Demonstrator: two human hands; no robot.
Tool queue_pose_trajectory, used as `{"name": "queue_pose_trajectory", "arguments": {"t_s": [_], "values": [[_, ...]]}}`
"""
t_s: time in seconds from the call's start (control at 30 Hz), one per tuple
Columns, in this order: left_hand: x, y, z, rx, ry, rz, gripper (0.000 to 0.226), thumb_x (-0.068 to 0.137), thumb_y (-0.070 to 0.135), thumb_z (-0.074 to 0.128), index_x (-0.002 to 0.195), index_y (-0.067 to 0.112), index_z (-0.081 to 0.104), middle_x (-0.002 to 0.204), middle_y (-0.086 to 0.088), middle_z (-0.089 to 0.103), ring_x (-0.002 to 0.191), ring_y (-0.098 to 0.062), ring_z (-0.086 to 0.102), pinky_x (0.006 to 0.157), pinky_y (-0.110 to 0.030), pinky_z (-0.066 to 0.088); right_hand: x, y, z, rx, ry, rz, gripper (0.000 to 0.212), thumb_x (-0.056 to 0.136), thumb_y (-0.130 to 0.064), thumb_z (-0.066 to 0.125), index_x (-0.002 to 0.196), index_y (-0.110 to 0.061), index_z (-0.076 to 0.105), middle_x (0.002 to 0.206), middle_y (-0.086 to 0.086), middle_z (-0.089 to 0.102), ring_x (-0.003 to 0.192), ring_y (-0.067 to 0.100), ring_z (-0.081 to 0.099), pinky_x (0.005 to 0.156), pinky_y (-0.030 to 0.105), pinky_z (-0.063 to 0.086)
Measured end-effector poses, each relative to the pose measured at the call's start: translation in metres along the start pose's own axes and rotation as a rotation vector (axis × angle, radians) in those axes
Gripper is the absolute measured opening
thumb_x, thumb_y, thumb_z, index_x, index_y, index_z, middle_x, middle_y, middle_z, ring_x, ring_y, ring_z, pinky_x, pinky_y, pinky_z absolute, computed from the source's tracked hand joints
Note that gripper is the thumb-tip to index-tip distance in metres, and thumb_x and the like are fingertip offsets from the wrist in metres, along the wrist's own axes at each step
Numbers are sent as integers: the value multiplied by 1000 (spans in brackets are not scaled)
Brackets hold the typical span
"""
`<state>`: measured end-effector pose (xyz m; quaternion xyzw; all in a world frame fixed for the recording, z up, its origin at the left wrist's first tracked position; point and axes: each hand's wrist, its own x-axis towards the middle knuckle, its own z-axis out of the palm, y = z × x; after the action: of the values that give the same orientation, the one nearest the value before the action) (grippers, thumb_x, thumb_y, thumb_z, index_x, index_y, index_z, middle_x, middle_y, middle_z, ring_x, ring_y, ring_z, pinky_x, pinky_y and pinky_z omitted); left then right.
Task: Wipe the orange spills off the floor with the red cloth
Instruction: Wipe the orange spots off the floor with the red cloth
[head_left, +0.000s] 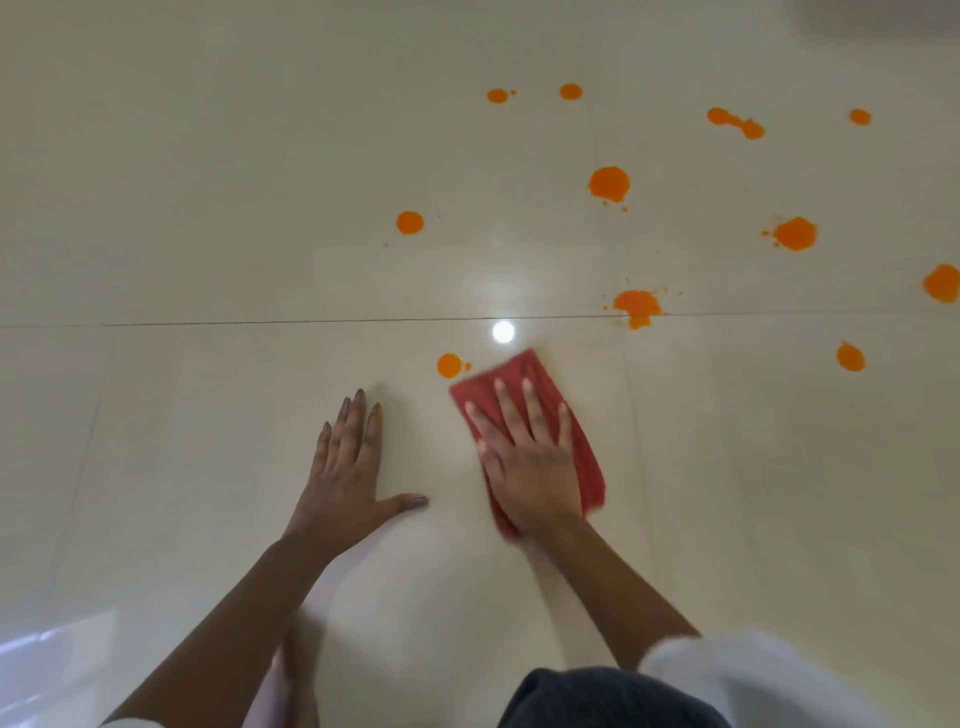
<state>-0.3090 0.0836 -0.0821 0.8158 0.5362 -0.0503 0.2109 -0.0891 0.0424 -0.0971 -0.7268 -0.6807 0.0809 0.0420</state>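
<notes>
Dark fabric, likely the person's clothing, fills the bottom edge, with a white sleeve beside it at lower right. Two bare forearms reach forward over a glossy cream tiled floor. Left hand lies flat on bare tile, fingers straight and thumb out, its grip apart and holding nothing; it looks like a brace. Right hand lies palm down on the red cloth, fingers spread and straight, so its grip is apart too, pressing rather than clutching. That cloth is flat on the floor under the hand, its far corner just beside the nearest orange spill, a small round drop with a speck next to it, apparently untouched. Just beyond are a bright light reflection and a thin grout line running across the view. A ragged splash sits on that line to the right, and another drop lies well off to the right. Farther out, several more orange spots are scattered toward the upper right, the largest spot among them. Most of the wiping seems to lie ahead. With only a flat palm on it, the cloth could slide out or bunch up and smear the liquid instead of lifting it. The splash on the joint may seep in and stain. Reaching far across shiny tile, the bracing hand could slip, or the sleeve could drag through a wet spot.
</notes>
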Motion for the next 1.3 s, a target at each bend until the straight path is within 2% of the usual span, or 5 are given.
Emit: {"name": "queue_pose_trajectory", "arguments": {"t_s": [0.47, 0.73, 0.93, 1.13, 1.3], "values": [[15, -29, -7, 33, -12, 22, 119, 59, 93, 16, 144, 12, -7, 152, -9, -18, 138, -17, -21, 111, -34, -14, 2, -36, 5, -34, -110, -306, 49, 95, -39, 29, 144, -39, 28, 154, 0, 27, 143, 27, 17, 109, 58, 19], [14, -33, -5, 7, -1, 23, 120, 60, 91, 20, 145, 10, -4, 151, -6, -18, 139, -17, -20, 113, -38, -9, 102, -20, -3, -56, -66, 71, 51, 95, -40, 22, 146, -39, 16, 158, 1, 13, 144, 28, 7, 111, 58, 7], [-4, -44, -9, -2, -37, 22, 121, 60, 92, 24, 144, 11, -8, 152, -8, -16, 138, -15, -22, 112, -33, -13, -41, -41, 9, -58, -123, -386, 53, 94, -39, 33, 146, -40, 22, 154, 0, 26, 143, 27, 15, 110, 57, 16], [-14, -31, -1, -14, -48, 52, 120, 59, 91, 25, 144, 14, -12, 151, -5, -22, 138, -14, -25, 111, -31, -15, 53, -7, 0, -62, -37, 54, 51, 95, -40, 27, 146, -38, 21, 156, 2, 18, 144, 30, 12, 111, 60, 12], [-25, -25, 1, -48, -37, 39, 124, 57, 92, 24, 144, 12, -9, 152, -5, -17, 139, -13, -22, 111, -27, -16, -38, -55, 13, -51, -99, -369, 53, 94, -38, 36, 146, -37, 24, 155, 4, 23, 143, 30, 14, 110, 60, 13]]}}
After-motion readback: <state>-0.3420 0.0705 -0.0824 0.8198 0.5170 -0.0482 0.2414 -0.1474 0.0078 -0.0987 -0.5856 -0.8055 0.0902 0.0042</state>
